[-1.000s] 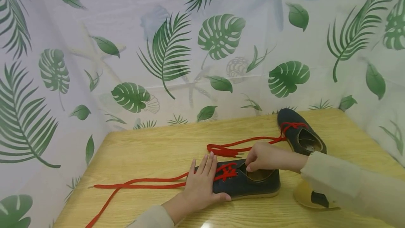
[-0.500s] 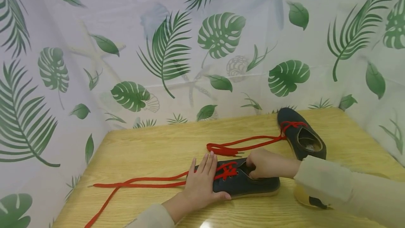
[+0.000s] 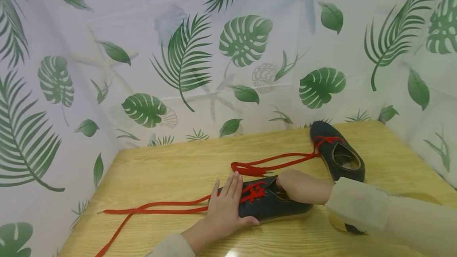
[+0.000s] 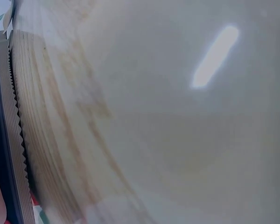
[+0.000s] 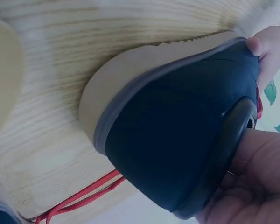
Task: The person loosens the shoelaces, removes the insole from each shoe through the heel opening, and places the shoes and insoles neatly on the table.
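A dark navy lace-up shoe [image 3: 271,207] lies on the wooden table with its toe to the left. Across its toe my left hand [image 3: 225,213] rests with straight fingers, the thumb along the near side. My right hand [image 3: 303,186] reaches into the shoe's opening; its fingertips are hidden inside, so what they touch cannot be seen. In the right wrist view, the palm of the right hand [image 5: 261,182] sits at the collar, above the heel [image 5: 154,135]. Red laces [image 3: 171,205] run left from the shoe. The left wrist view catches only the ridged sole edge [image 4: 18,130].
A second navy shoe [image 3: 321,130] with red laces [image 3: 250,168] stands at the back right. A yellow rounded flat piece with a black patch [image 3: 335,222], perhaps an insole, lies partly under the right sleeve [image 3: 367,205]. Leaf-patterned cloth [image 3: 246,90] surrounds the table [image 3: 171,165].
My right hand has gone from the front of the shoe's opening deeper inside, tilting downward and slightly toward the heel. The left hand has stayed on the toe.
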Demonstrator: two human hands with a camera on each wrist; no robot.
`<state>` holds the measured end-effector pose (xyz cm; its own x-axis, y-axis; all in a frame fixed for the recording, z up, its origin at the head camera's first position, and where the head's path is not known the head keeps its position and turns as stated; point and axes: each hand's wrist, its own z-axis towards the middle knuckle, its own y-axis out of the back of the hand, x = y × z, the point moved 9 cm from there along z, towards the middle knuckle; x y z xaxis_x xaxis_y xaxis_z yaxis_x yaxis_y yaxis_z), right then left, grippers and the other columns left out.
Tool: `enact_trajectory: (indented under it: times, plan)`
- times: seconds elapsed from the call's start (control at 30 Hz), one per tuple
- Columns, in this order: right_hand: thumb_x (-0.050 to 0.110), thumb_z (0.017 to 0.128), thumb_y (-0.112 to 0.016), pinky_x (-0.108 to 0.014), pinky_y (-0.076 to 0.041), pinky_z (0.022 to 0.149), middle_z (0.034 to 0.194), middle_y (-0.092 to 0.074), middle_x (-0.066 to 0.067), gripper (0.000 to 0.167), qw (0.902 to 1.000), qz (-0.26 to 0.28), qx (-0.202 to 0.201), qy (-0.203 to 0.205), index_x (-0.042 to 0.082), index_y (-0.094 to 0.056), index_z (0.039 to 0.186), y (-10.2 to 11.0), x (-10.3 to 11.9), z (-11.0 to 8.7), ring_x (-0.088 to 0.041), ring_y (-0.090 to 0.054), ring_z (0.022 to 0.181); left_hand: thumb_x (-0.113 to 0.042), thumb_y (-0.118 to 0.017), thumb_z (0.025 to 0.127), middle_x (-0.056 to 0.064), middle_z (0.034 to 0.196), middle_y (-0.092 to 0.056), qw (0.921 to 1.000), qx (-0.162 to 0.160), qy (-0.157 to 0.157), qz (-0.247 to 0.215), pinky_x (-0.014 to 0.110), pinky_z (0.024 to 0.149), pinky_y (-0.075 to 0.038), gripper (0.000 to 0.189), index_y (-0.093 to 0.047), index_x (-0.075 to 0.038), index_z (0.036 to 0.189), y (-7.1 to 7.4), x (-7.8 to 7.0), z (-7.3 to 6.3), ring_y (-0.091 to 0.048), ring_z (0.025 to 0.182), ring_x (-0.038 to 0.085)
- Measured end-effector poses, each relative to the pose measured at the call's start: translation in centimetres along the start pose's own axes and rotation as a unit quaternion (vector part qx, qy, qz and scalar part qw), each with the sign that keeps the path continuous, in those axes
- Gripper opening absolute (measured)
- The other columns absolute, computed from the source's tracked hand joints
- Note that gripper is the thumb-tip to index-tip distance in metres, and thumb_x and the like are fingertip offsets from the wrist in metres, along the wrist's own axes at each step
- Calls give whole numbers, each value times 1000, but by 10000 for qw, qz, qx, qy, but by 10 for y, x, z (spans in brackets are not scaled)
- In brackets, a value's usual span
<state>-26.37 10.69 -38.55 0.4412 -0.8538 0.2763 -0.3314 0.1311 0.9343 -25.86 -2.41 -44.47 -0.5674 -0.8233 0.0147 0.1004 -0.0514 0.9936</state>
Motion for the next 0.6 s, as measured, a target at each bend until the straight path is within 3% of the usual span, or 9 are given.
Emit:
enact_trajectory:
  times: [0.2,0.33,0.47,0.6]
  plan:
    - [-4,89,-54,-28,-39,55,64,-47,3,27,9999,-33,168,24,12,-51,68,2,0,2,-13,-44,58,-81,-46,73,9,159,-12,10000,-6,71,-18,55,114,-17,114,-14,-6,152,1,3,-2,-15,145,23]
    - [-2,91,-53,-23,-27,49,54,-34,5,35,9963,658,547,-32,13,-45,61,3,-2,5,-10,-30,49,-82,-46,73,10,158,-15,9999,-72,70,37,55,113,-19,113,-18,-5,151,2,3,-3,-18,145,24]
    - [-5,88,-51,-20,-20,47,50,-27,7,38,9797,1831,819,-29,13,-43,55,6,-6,5,-7,-21,45,-84,-41,73,10,158,-17,9998,-83,61,174,55,113,-18,112,-20,-6,151,1,1,-2,-19,144,23]
    - [-5,87,-51,-22,-25,52,56,-35,5,28,9592,2708,788,-181,7,-56,62,10,-15,5,-9,-28,51,-85,-40,72,9,158,-16,9997,-78,91,226,54,114,-17,113,-19,-7,151,0,-1,-1,-18,145,22]
